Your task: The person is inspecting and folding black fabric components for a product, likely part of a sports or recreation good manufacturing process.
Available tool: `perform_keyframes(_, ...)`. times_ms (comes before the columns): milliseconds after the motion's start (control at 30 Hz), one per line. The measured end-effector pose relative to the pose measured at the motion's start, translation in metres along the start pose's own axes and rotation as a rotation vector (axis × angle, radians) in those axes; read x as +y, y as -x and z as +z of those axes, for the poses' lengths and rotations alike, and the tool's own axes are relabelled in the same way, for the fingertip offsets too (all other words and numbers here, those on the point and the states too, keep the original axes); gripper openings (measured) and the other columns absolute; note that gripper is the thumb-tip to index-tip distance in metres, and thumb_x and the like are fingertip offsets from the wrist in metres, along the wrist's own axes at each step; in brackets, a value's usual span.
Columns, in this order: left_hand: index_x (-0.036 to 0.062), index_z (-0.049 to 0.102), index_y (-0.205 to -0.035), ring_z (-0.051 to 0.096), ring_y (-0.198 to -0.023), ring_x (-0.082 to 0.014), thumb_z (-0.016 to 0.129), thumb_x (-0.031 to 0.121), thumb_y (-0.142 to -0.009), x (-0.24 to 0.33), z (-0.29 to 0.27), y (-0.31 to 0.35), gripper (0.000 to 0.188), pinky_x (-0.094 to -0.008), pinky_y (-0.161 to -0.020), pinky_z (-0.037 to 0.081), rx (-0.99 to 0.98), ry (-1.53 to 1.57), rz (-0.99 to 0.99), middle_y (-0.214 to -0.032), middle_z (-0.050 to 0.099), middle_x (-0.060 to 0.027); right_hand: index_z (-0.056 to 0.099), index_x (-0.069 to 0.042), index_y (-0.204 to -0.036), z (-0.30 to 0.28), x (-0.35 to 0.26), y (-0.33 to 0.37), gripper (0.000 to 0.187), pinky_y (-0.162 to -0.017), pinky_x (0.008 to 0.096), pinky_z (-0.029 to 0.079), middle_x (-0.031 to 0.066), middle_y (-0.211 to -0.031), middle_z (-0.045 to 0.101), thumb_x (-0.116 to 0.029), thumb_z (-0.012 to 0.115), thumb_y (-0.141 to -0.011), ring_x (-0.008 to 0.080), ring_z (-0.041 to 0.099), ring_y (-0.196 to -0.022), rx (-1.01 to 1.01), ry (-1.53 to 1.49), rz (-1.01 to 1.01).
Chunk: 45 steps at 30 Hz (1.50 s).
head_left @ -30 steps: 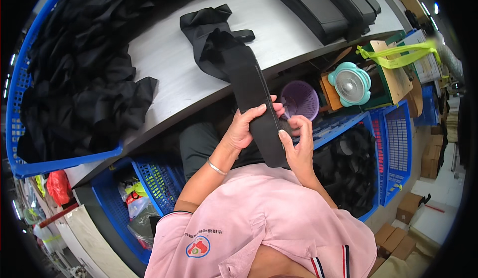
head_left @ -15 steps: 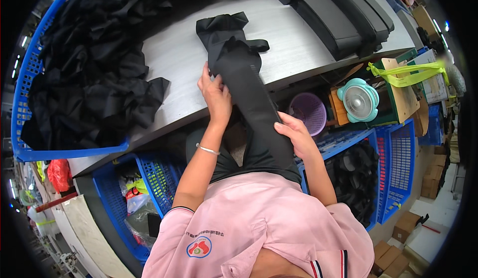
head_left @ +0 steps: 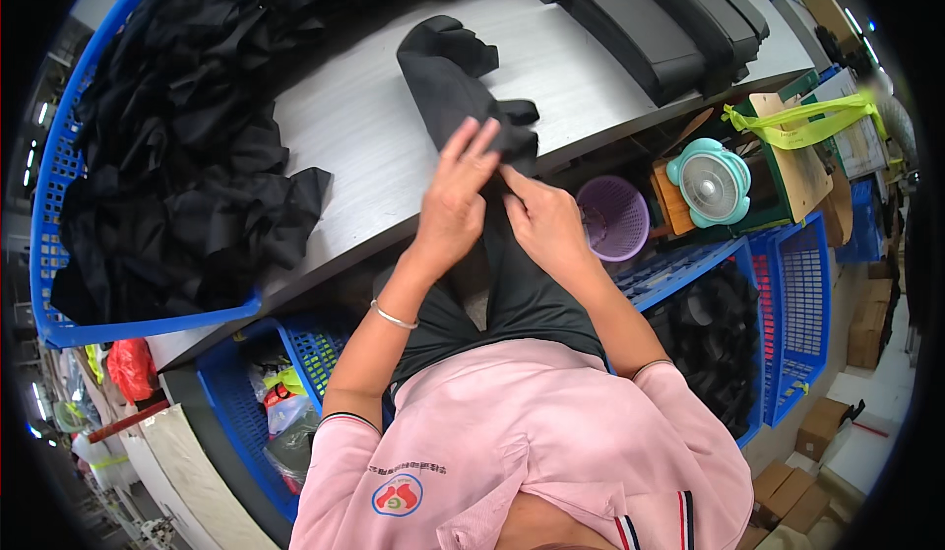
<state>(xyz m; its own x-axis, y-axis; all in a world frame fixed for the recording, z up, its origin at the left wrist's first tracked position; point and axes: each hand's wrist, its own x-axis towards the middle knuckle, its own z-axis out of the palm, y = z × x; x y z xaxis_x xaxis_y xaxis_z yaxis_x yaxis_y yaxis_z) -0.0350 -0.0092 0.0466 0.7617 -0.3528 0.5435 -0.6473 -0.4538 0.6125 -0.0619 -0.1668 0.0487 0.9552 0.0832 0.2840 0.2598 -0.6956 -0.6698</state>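
Note:
A long black fabric piece (head_left: 440,77) lies on the pale tabletop and reaches over its near edge, its far end crumpled and a loose fold at its right. My left hand (head_left: 457,191) rests on its near part with the fingers stretched out, slightly blurred. Close beside it, my right hand (head_left: 547,217) has its fingers bent at the cloth's near right edge. The fingertips seem to pinch the cloth, though part of the grip is hidden. The cloth's lower end is hard to tell from my dark trousers (head_left: 532,304).
A blue basket (head_left: 148,331) heaped with black cloth (head_left: 187,156) stands left on the table (head_left: 364,171). Black padded panels (head_left: 635,33) are stacked at the far right. Below the right edge are a purple basket (head_left: 640,220), a turquoise fan (head_left: 711,184) and a blue crate (head_left: 795,304).
The fabric piece has been shifted and folded, with less of it hanging toward me. My right hand has moved up and left, next to my left hand, which has moved right onto the cloth.

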Motion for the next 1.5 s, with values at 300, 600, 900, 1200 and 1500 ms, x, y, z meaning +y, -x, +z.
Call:
perform_keyframes(300,0.0063,0.062,-0.133,0.042,-0.141,-0.0335,0.058,-0.016,-0.074,0.037,-0.004,0.037,0.063,-0.0365,-0.094,0.055,-0.201,0.008,0.117,-0.149,0.051,-0.0086,0.065,0.000,-0.094,0.038,0.039,0.011,0.016,-0.064,0.0407,0.053,0.0191,-0.089,0.068,-0.008,0.067,-0.081,0.0340,0.067,-0.078,-0.095,-0.076,-0.014)
perform_keyframes(600,0.0035,0.032,-0.152,0.029,-0.143,-0.0415,0.071,0.003,-0.071,0.045,0.013,0.063,0.090,-0.0487,-0.115,0.028,0.265,-0.040,-0.269,-0.161,0.021,-0.0231,0.056,-0.003,-0.128,0.026,0.034,0.014,0.035,-0.089,0.0338,0.055,0.0082,-0.120,0.063,-0.013,0.065,-0.096,0.0178,0.063,-0.105,0.147,-1.380,0.539)
perform_keyframes(900,0.0103,0.064,-0.131,0.058,-0.098,-0.0187,0.067,-0.012,-0.070,0.054,0.032,0.035,0.064,-0.0276,-0.076,0.049,0.450,0.226,-0.369,-0.125,0.056,-0.0084,0.058,0.000,-0.128,0.007,0.015,0.017,0.038,-0.091,0.0343,0.057,0.0111,-0.121,0.065,-0.018,0.066,-0.095,0.0203,0.066,-0.106,0.211,-1.515,0.553)
perform_keyframes(1200,0.0116,0.069,-0.125,0.060,-0.088,-0.0158,0.059,-0.019,-0.066,0.064,0.038,0.036,0.068,-0.0257,-0.062,0.049,0.501,0.267,-0.296,-0.114,0.059,-0.0064,0.061,-0.004,-0.120,0.025,0.024,0.023,0.032,-0.087,0.0371,0.057,0.0089,-0.114,0.066,-0.022,0.067,-0.093,0.0216,0.065,-0.102,0.115,-1.814,0.577)
perform_keyframes(1500,0.0112,0.067,-0.129,0.058,-0.087,-0.0158,0.060,-0.019,-0.065,0.061,0.044,0.040,0.071,-0.0257,-0.066,0.051,0.509,0.297,-0.323,-0.114,0.058,-0.0064,0.062,-0.005,-0.115,0.038,0.017,0.024,0.028,-0.081,0.0359,0.058,0.0089,-0.109,0.065,-0.021,0.065,-0.094,0.0216,0.065,-0.095,0.126,-1.880,0.520)
